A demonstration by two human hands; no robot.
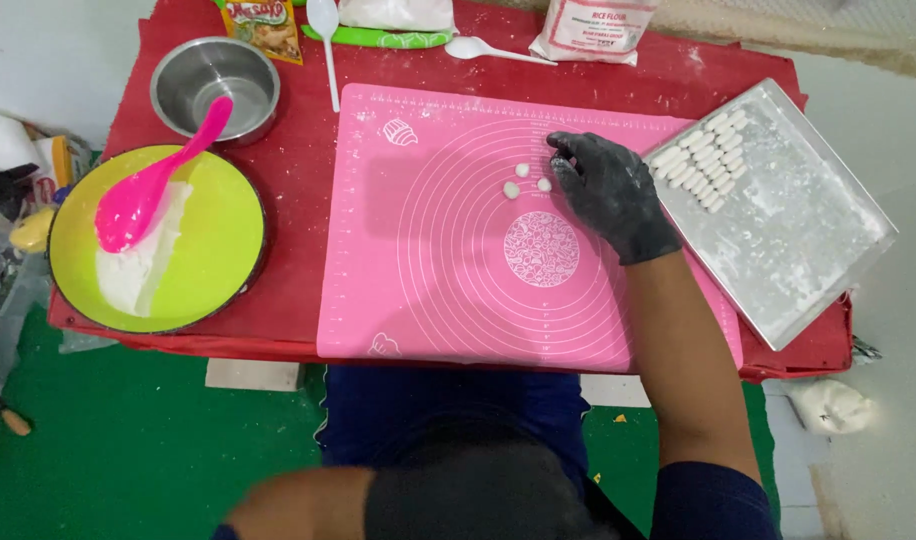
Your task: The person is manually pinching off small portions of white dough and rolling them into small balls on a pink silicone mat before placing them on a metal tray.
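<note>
My right hand (608, 190), in a black glove dusted with flour, rests on a pink silicone mat (428, 260), fingers spread and reaching toward three small white dough pieces (523, 180) just left of the fingertips. It holds nothing. To the right, a floured metal tray (808, 250) carries several small dough logs (703, 160) lined up at its upper left corner. My left hand is out of sight; only part of the left arm shows at the bottom edge.
A lime-green bowl (218, 240) with white dough (143, 255) and a pink spoon (153, 185) sits at left. Behind it stands a steel bowl (215, 85). White spoons (326, 40), flour bags (593, 28) and a snack packet (265, 25) line the red table's (298, 160) far edge.
</note>
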